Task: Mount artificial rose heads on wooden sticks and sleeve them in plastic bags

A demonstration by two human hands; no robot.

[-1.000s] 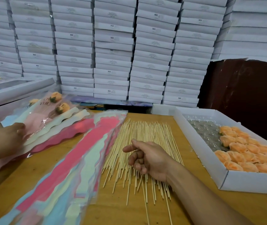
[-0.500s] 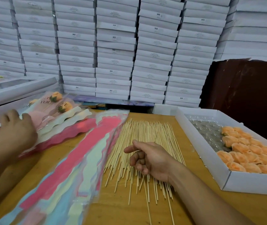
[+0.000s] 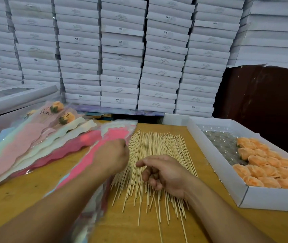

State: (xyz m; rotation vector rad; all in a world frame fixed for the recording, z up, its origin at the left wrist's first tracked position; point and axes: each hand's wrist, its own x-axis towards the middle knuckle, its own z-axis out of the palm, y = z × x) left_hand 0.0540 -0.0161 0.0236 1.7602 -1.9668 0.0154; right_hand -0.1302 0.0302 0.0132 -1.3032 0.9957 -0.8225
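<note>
Loose wooden sticks (image 3: 159, 148) lie fanned across the middle of the wooden table (image 3: 34, 188). My right hand (image 3: 164, 174) rests on them with fingers curled and thumb out, holding one wooden stick (image 3: 157, 207) that slants out below the palm. My left hand (image 3: 111, 155) sits on the right edge of the stack of pink and pastel plastic bags (image 3: 117, 135), fingers curled down onto the top bag, fingertips hidden. Orange rose heads (image 3: 269, 165) fill a white box (image 3: 227, 178) at the right. Sleeved roses (image 3: 66, 118) lie at the back left.
A second heap of pastel sleeves (image 3: 26, 148) covers the table's left side. A white box lid (image 3: 17, 99) stands at the far left. Stacked white cartons (image 3: 122, 55) form a wall behind the table. A dark brown panel (image 3: 262, 106) stands at the back right.
My left hand has left the sleeved roses at the far left and swung right onto the edge of the pink bag stack beside the sticks. My right hand has stayed on the sticks.
</note>
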